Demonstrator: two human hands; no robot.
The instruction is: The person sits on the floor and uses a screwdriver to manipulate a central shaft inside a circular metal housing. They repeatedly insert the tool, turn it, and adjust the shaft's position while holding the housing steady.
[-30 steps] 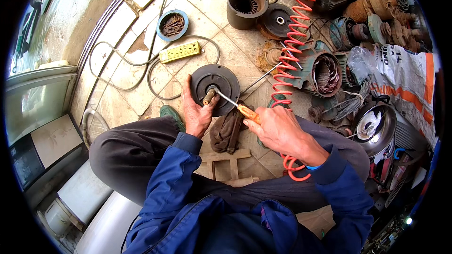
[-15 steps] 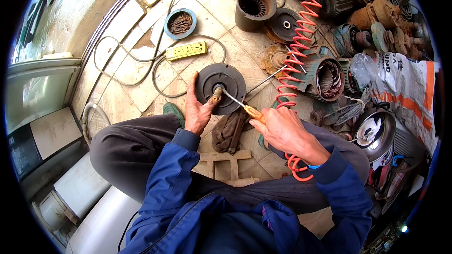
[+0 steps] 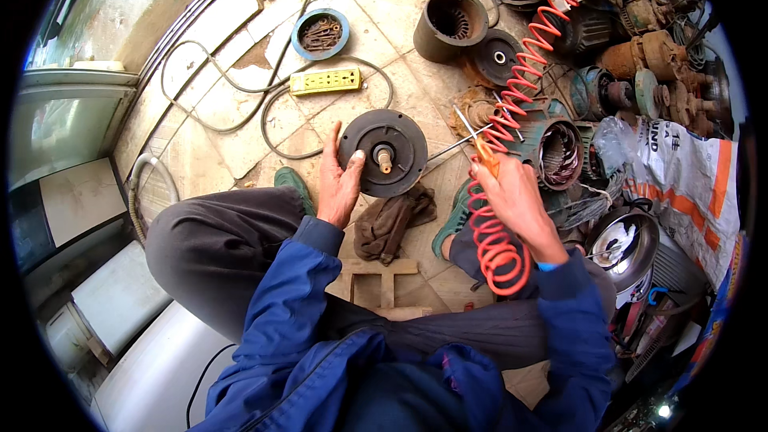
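My left hand (image 3: 339,186) grips the left edge of a dark round motor end cover (image 3: 404,134), its thumb lying across the face. A short metal shaft (image 3: 385,162) stands out of the cover's centre. To the right, my right hand (image 3: 514,198) is closed around the orange handle of a screwdriver (image 3: 486,158). The blade points up and away, apart from the cover. A red coiled air hose (image 3: 498,244) runs beside and partly behind that hand. Below the cover a brown cloth (image 3: 386,228) lies on the floor between my feet.
A blue-rimmed bowl of bolts (image 3: 322,34) and a yellow power strip (image 3: 326,81) lie ahead on the tiles. Further right are a hollow motor housing (image 3: 450,24), a finned motor body (image 3: 562,152), rusty parts and a metal pan (image 3: 626,244). A wooden frame (image 3: 384,269) sits near me.
My right hand has drawn the screwdriver away from the shaft, to the right, and its blade now points upward. The cover has turned so that its shaft faces me more directly.
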